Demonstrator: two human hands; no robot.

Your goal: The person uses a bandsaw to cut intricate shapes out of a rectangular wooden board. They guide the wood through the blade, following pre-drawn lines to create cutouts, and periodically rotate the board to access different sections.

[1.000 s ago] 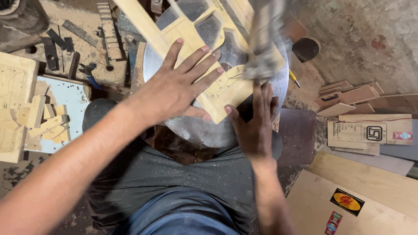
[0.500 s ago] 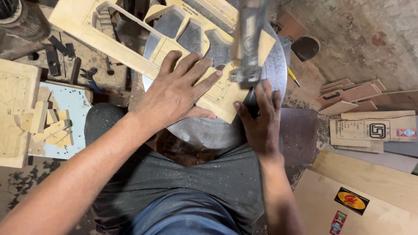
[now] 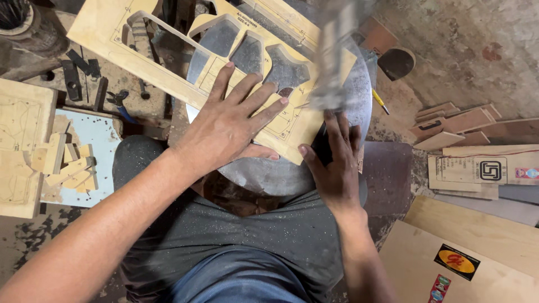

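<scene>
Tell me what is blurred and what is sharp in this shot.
Head view: the upright tool above the right hand is smeared by motion blur; the left hand, plywood panel and offcuts are sharp; light is soft, with no glare.

Both forearms are bare, no sleeves showing. The left hand and right hand wear nothing. Dark grey trousers are speckled with pale sawdust.

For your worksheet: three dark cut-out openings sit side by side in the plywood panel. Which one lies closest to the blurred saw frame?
The rightmost opening, the widest, just above the left hand fingertips. The other two lie farther left of the saw frame.
</scene>
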